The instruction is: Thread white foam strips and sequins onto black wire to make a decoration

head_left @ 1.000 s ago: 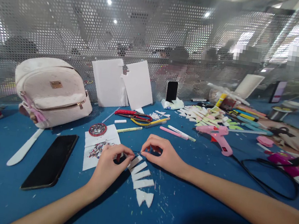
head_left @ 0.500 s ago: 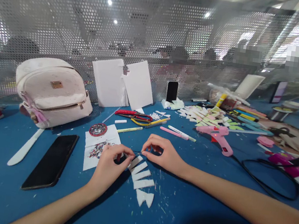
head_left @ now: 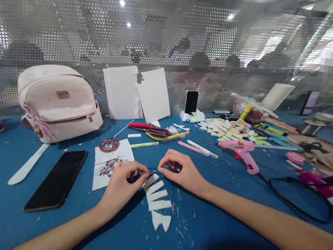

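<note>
Pinching something very thin and dark, maybe a thread or wire (head_left: 151, 169), the two hands meet over the blue table (head_left: 216, 232). The left hand (head_left: 122, 183) has its thumb and first finger pressed together on one end. The right hand (head_left: 181, 172) has its fingertips pressed together on the other end. The thin thing runs between them, just above the table, and it is too small to tell what it is.

Right under the hands lie white foam strips (head_left: 157, 196), set side by side in a row, with a small white bow shape (head_left: 161, 221) at the near end. Just left of the left hand is a white paper (head_left: 110, 164) with shiny sequins (head_left: 109, 166) on it. A small round lid (head_left: 109, 144) full of sequins sits at the far edge of that paper.

Farther left lies a black phone (head_left: 56, 179), face down or dark, and a white flat stick (head_left: 27, 165). A pale backpack (head_left: 57, 102) stands behind them. Far from the hands are red scissors (head_left: 149, 128), some pens (head_left: 197, 148) and a pink glue gun (head_left: 243, 153) to the right.
</note>
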Action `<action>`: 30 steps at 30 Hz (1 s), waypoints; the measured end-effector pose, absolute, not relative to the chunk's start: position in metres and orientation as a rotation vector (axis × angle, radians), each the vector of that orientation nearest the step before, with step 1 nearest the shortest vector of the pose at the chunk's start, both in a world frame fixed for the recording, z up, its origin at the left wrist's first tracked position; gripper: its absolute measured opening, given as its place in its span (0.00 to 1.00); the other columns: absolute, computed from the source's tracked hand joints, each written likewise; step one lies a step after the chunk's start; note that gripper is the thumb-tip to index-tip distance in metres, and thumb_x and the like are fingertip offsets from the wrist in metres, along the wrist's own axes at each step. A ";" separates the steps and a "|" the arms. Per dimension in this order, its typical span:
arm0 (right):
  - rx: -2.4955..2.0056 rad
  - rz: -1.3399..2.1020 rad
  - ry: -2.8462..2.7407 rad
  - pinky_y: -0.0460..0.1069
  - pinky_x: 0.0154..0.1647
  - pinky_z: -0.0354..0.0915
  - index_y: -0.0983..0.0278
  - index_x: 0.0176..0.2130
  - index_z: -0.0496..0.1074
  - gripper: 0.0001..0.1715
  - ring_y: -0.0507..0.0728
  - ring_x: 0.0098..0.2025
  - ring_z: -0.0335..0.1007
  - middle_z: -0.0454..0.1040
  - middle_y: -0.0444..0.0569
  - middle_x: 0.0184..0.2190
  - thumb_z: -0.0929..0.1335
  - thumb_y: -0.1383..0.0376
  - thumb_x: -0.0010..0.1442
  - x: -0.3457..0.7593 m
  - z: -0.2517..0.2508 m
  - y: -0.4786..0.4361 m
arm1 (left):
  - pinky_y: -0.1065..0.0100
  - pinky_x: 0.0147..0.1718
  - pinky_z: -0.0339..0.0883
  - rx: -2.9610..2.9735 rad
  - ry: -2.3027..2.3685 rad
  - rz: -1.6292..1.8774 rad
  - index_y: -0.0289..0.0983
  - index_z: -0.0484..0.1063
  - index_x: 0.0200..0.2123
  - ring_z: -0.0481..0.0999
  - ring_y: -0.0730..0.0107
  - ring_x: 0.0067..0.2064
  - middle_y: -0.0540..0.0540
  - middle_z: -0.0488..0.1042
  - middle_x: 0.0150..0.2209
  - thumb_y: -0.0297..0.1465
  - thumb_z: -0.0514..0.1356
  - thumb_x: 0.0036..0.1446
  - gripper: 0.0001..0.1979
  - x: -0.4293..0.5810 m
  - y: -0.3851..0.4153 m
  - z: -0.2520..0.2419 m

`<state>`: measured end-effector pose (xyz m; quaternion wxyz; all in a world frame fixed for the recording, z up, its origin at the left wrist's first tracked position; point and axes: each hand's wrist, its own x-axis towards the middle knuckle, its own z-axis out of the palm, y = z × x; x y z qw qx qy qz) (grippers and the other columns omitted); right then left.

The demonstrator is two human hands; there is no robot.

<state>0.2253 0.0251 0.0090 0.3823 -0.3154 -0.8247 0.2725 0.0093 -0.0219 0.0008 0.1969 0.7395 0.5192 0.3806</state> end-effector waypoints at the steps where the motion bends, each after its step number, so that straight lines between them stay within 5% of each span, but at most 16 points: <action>1: -0.806 0.696 -2.102 0.46 0.29 0.57 0.63 0.34 0.75 0.03 0.50 0.30 0.62 0.68 0.44 0.31 0.70 0.66 0.61 0.225 0.009 0.025 | 0.62 0.39 0.55 2.073 1.454 1.067 0.42 0.77 0.31 0.70 0.67 0.30 0.52 0.80 0.31 0.32 0.61 0.59 0.06 0.009 -0.022 0.001; 30: -0.892 0.744 -2.021 0.46 0.28 0.56 0.64 0.33 0.75 0.07 0.50 0.29 0.60 0.69 0.44 0.31 0.70 0.63 0.61 0.228 0.006 0.034 | 0.61 0.41 0.56 2.112 1.428 1.090 0.42 0.77 0.32 0.71 0.67 0.31 0.52 0.80 0.33 0.31 0.61 0.61 0.06 0.009 -0.023 0.000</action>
